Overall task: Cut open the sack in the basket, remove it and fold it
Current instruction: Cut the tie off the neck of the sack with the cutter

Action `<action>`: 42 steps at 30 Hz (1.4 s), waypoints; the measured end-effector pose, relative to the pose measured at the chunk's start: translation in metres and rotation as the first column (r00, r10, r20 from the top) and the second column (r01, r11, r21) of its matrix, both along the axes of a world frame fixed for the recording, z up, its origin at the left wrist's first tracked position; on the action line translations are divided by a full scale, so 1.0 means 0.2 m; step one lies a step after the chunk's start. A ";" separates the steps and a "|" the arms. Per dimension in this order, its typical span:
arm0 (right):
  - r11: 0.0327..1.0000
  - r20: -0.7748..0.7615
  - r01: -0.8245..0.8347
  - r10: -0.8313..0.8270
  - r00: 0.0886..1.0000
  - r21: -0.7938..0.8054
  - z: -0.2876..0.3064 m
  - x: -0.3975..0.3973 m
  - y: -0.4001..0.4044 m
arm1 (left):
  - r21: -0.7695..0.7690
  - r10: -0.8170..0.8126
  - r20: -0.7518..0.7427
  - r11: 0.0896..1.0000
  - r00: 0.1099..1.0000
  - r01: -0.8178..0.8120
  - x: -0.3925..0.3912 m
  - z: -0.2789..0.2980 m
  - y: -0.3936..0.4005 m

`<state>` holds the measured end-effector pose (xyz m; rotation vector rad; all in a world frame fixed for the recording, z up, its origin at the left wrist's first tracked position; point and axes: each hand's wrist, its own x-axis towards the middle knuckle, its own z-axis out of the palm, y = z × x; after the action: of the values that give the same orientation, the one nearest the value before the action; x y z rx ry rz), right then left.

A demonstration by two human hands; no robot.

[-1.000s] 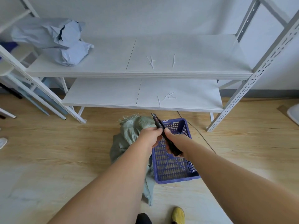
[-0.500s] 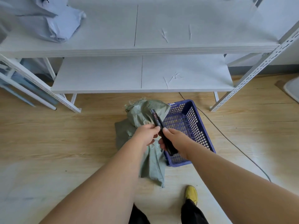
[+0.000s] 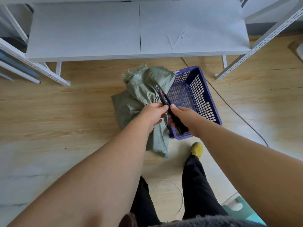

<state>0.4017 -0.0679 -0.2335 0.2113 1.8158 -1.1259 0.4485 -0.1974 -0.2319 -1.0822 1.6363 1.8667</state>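
Note:
A crumpled green woven sack point(image 3: 142, 89) lies on the wooden floor, draped against the left side of a blue plastic basket point(image 3: 203, 99). Above them I hold a long black utility knife point(image 3: 165, 102) with both hands. My right hand point(image 3: 182, 117) grips its lower handle. My left hand point(image 3: 154, 113) pinches its middle section with thumb and fingers. The knife's far end points up and left over the sack. No blade is visible.
A white metal rack with a low shelf point(image 3: 137, 30) stands just beyond the basket. A thin cable point(image 3: 237, 113) runs along the floor to the right. My legs and a yellow shoe point(image 3: 196, 149) are below, with a loop of cord point(image 3: 170, 194) on the floor.
My view has tilted down and closer to the floor. Both hands stay on the knife in the same grip, now lower over the sack and basket.

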 end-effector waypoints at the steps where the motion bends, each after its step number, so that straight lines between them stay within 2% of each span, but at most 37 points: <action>1: 1.000 0.016 -0.003 0.003 1.000 -0.012 -0.03 -0.04 0.01 | -0.017 0.009 -0.002 1.000 1.000 -0.009 -0.04 -0.02 0.01; 4: 0.997 0.049 -0.080 0.081 0.996 -0.020 -0.11 -0.18 0.03 | -0.056 0.074 0.013 0.996 0.997 -0.074 -0.14 -0.07 0.05; 9: 0.976 0.044 -0.216 0.216 0.975 0.000 -0.12 -0.43 0.10 | 0.009 0.167 0.061 0.986 0.984 -0.168 -0.30 -0.11 0.19; 14: 0.979 0.008 -0.193 0.194 0.981 -0.071 -0.19 -0.58 0.06 | -0.129 0.155 0.008 0.980 0.988 -0.153 -0.46 -0.14 0.16; 19: 0.974 -0.038 -0.225 0.224 0.974 -0.014 -0.36 -0.53 -0.01 | -0.158 0.267 0.068 0.954 0.961 -0.254 -0.45 -0.37 0.08; 22: 0.951 -0.082 -0.297 0.304 0.949 0.085 -0.56 -0.49 -0.05 | -0.265 0.213 0.163 0.950 0.963 -0.165 -0.39 -0.60 0.01; 25: 0.938 -0.134 -0.317 0.335 0.933 0.143 -0.79 -0.45 -0.11 | -0.392 0.064 0.282 0.919 0.957 0.054 -0.34 -0.86 -0.08; 29: 0.920 -0.221 -0.363 0.388 0.895 0.147 -1.13 -0.44 -0.18 | -0.557 -0.061 0.392 0.778 0.918 0.290 -0.32 -1.25 -0.11; 32: 0.910 -0.333 -0.387 0.414 0.847 0.146 -1.36 -0.46 -0.20 | -0.711 -0.101 0.279 0.646 0.955 0.276 -0.30 -1.52 -0.05; 37: 0.946 -0.519 -0.306 0.316 0.794 0.107 -1.69 -0.53 -0.27 | -0.908 -0.121 0.003 0.416 0.993 0.054 -0.36 -1.84 -0.03; 42: 0.970 -0.689 -0.243 0.193 0.698 0.025 -1.93 -0.61 -0.39 | -0.929 -0.091 -0.186 0.342 0.978 -0.145 -0.45 -2.01 -0.10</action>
<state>0.2794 -0.1452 -0.6205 -0.5388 2.3637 -1.1742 0.3579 -0.2178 -0.6340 -1.2984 3.0042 0.8596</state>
